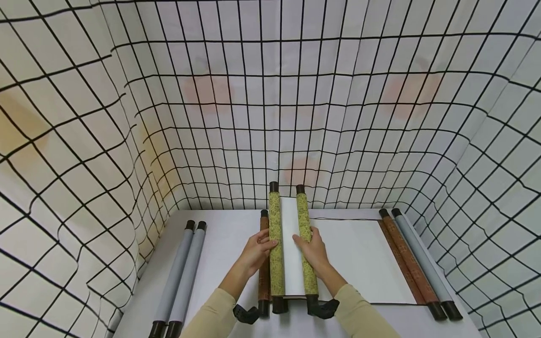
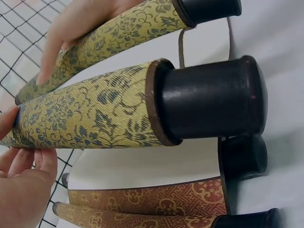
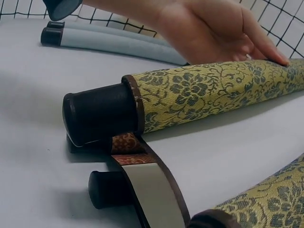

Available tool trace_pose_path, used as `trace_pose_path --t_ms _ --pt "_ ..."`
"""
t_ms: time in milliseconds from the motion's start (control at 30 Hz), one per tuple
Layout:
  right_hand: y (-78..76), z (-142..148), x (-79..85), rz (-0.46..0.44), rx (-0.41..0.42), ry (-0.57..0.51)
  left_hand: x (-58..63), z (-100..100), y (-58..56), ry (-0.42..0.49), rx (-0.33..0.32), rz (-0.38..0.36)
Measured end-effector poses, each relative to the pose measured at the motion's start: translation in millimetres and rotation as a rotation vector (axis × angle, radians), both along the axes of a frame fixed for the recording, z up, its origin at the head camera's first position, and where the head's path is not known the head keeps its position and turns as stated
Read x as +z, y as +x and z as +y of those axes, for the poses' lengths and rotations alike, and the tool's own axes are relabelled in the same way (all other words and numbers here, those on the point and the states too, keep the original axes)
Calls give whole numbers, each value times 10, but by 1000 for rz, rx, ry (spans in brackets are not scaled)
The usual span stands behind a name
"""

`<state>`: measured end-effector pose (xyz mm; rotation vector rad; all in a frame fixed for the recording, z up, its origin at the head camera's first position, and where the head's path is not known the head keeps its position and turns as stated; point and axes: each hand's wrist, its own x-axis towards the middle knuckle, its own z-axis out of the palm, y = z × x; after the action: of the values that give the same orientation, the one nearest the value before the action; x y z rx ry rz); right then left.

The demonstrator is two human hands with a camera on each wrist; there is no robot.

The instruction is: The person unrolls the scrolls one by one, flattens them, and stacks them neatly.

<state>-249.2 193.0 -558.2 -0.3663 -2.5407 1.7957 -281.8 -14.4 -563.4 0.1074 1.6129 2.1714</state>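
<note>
A hand scroll covered in yellow-green floral brocade is held up, its two rollers apart with a strip of white paper (image 1: 291, 263) between them. My left hand (image 1: 256, 253) grips the left roller (image 1: 276, 263), thumb in front and fingers at its outer side. On the right roller (image 1: 305, 225), my right hand (image 1: 314, 251) holds on about midway along. Dark end knobs show close up in both wrist views, including a black knob (image 2: 213, 97) on the left roller. Beneath lies a brown-brocade scroll, spread out, with its left roller (image 1: 264, 281) beside my left hand.
White paper (image 1: 363, 263) of the brown scroll stretches right to its other brown roller (image 1: 410, 263). A grey roller (image 1: 422, 253) lies alongside that. Two grey rollers (image 1: 186, 272) lie at the table's left. Black wire mesh (image 1: 296, 103) with white cloth behind encloses the back and sides.
</note>
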Motion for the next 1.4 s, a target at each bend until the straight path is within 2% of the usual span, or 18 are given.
trace_pose_path --t_ms 200,433,567,733,900,1100,1233,1400 --pt "-2 56 -2 17 -12 39 37 6 13 2 -15 18" --pt "-9 68 29 34 -23 -37 35 -35 5 -27 14 22" --pt "-27 72 63 49 -24 -24 28 -51 -14 -25 19 23" --pt "-20 70 78 38 -19 -23 8 -46 1 -35 10 4" --pt "25 90 76 20 -24 32 26 -26 29 -37 9 11" --pt "38 177 83 10 -41 30 44 -35 -12 -32 19 26" --pt "20 223 67 10 -55 -4 41 -53 -28 -33 35 0" --pt "-4 276 44 -8 -63 23 12 -78 -23 -34 39 -24"
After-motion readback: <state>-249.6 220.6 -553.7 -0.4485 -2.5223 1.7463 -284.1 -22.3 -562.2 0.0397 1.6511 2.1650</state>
